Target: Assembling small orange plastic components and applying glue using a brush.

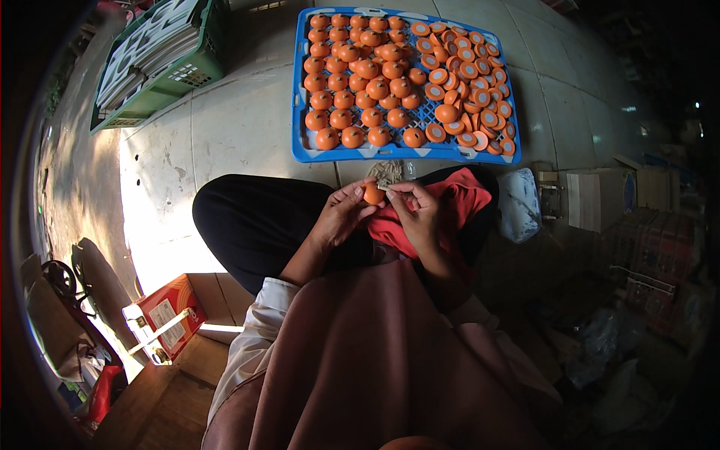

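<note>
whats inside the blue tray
The blue tray holds rounded orange pieces with dark tips at left, and a heap of orange pieces, many showing pale discs, at right. The heap's lower pieces and much of the tray's latticed floor are covered.

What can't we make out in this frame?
All head view:
- Underside of the orange piece: covered by the left hand.
- What, if anything, the right hand pinches: too small, partly covered by its grip.
- Tan pieces: count unclear, small and overlapping.
- Green crate: far end cut off by top edge.
- Orange shape: cut off by bottom edge.
</note>
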`<control>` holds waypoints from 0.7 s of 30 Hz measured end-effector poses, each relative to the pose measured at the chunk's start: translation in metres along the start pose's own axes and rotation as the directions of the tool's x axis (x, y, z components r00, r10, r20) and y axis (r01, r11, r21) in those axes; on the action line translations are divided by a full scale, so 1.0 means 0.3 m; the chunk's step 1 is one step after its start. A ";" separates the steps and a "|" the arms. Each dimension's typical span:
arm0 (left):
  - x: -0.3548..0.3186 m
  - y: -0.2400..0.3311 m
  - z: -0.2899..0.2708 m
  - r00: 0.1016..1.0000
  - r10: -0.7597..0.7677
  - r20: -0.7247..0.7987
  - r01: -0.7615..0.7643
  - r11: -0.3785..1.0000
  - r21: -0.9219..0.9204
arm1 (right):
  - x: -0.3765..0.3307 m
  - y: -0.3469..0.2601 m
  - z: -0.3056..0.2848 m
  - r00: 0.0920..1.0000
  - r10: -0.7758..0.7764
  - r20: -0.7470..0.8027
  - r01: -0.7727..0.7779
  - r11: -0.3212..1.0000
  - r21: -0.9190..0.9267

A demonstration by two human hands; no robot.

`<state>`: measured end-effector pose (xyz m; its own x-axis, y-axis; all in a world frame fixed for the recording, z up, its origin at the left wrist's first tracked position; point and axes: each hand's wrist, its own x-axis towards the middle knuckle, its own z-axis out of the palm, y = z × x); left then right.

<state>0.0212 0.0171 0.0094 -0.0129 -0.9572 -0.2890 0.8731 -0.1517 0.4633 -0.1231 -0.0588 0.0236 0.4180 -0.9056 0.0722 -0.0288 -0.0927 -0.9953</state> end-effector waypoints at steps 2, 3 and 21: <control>0.001 0.000 -0.001 1.000 -0.022 -0.022 0.021 1.000 -0.005 | 0.002 -0.014 0.002 0.999 -0.039 -0.007 0.039 0.998 -0.050; 0.001 -0.001 -0.002 1.000 -0.005 -0.001 0.005 1.000 -0.011 | 0.004 -0.024 0.003 0.997 -0.073 -0.003 0.072 0.993 -0.093; 0.005 -0.012 -0.016 0.998 -0.048 -0.050 0.049 0.999 0.016 | 0.087 -0.191 -0.054 0.705 -0.393 0.590 0.699 0.523 -0.487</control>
<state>0.0206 0.0173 0.0032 -0.0308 -0.9354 -0.3523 0.8634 -0.2025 0.4621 -0.1252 -0.0838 0.0835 0.8420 -0.3575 0.4039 -0.1645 -0.8833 -0.4389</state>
